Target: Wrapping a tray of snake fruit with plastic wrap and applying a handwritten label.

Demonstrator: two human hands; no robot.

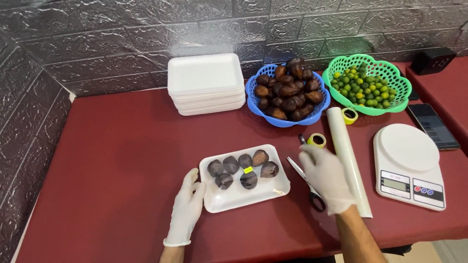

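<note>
I see a dark red tabletop [112, 160] set into a corner of glossy grey brick-pattern walls [97, 44]; light reflects off them.

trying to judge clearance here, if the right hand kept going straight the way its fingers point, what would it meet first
The right hand points up and slightly left over the scissors. Straight on, it would likely first reach the small yellow tape roll, then the blue basket of dark fruit; depth is hard to judge.
</note>
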